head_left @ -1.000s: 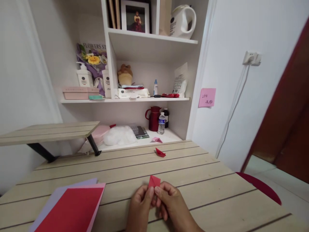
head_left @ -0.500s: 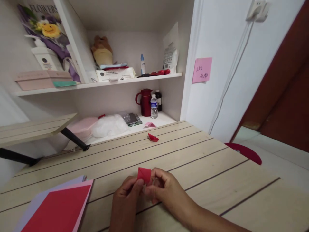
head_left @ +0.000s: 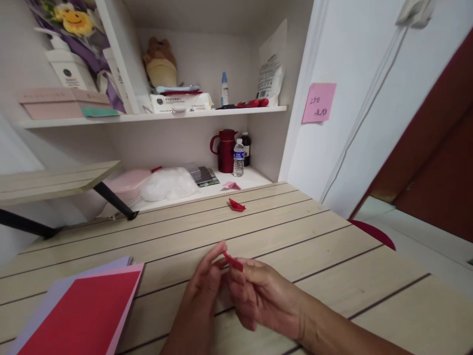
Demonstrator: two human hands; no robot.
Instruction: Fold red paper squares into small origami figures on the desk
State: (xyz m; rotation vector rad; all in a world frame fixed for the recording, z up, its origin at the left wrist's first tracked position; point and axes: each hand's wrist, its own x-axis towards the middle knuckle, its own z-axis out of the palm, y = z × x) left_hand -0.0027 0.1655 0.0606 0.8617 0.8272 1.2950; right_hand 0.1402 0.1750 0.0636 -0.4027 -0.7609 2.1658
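Observation:
My right hand (head_left: 254, 291) pinches a small folded piece of red paper (head_left: 234, 261) between thumb and fingers, just above the table. The paper is turned nearly edge-on, so most of its face is hidden. My left hand (head_left: 205, 286) is beside it with fingers stretched out, the fingertips at the paper's left edge; its thumb stands apart from the paper. Farther back on the table sits a red folded paper boat (head_left: 237, 205). Beyond that, on the white ledge, lies a pink folded paper piece (head_left: 231, 186).
At the left is a stack of coloured paper sheets (head_left: 81, 315), red on top. A small raised wooden stand (head_left: 55, 182) has black legs. Along the back, a white shelf (head_left: 155, 117) rises above a dark red jug (head_left: 225, 153), a water bottle (head_left: 238, 159) and a white plastic bag (head_left: 170, 184).
The red paper has turned from facing me to nearly edge-on and moved slightly right. My left hand has let go of its pinch and its fingers have straightened. The view has shifted a little.

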